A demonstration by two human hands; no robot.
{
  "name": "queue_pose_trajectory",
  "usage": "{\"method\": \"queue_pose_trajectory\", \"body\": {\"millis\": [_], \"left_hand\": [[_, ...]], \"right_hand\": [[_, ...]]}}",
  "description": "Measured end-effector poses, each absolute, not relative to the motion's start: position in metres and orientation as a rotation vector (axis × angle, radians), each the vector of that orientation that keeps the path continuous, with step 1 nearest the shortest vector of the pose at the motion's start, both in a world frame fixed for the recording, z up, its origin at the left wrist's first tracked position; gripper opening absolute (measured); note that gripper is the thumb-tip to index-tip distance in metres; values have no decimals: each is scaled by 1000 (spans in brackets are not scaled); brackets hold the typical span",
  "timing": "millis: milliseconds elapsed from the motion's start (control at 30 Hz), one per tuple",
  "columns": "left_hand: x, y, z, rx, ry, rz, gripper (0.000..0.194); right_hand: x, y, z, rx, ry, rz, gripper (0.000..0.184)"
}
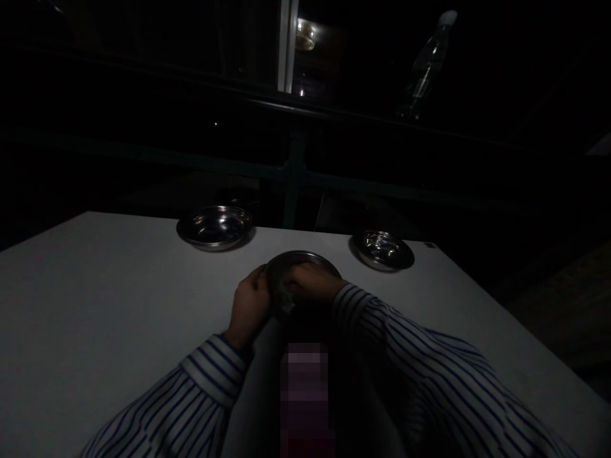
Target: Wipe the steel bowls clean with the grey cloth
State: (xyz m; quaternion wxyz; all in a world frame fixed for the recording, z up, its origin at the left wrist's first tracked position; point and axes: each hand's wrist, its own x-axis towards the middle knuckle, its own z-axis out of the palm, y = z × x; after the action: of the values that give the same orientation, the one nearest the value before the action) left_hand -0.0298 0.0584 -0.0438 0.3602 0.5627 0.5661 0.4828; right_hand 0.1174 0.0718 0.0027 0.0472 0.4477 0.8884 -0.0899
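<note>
A metal bowl (303, 254) is in front of me at the middle of the white table, its upper rim catching a little light. My left hand (249, 306) is closed on the left side of its rim. Inside the bowl is my right hand (314, 282), its fingers bent around a pale crumpled piece that looks like a cloth or tissue (285, 299). The dim light hides the bowl's lower part and most of the right fingers.
On the white table (119, 286), a wide shiny metal bowl (214, 238) stands at the back left and a smaller metal bowl (383, 254) at the back right. Beyond the table, a clear plastic bottle (429, 63) stands higher up in the dark.
</note>
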Motion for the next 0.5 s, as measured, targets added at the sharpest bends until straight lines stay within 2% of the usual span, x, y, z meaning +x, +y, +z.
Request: {"method": "queue_pose_trajectory", "body": {"millis": [500], "left_hand": [[-28, 58, -42, 1472, 1446, 1249, 39]], "right_hand": [[127, 66, -7, 1282, 2757, -363, 24]]}}
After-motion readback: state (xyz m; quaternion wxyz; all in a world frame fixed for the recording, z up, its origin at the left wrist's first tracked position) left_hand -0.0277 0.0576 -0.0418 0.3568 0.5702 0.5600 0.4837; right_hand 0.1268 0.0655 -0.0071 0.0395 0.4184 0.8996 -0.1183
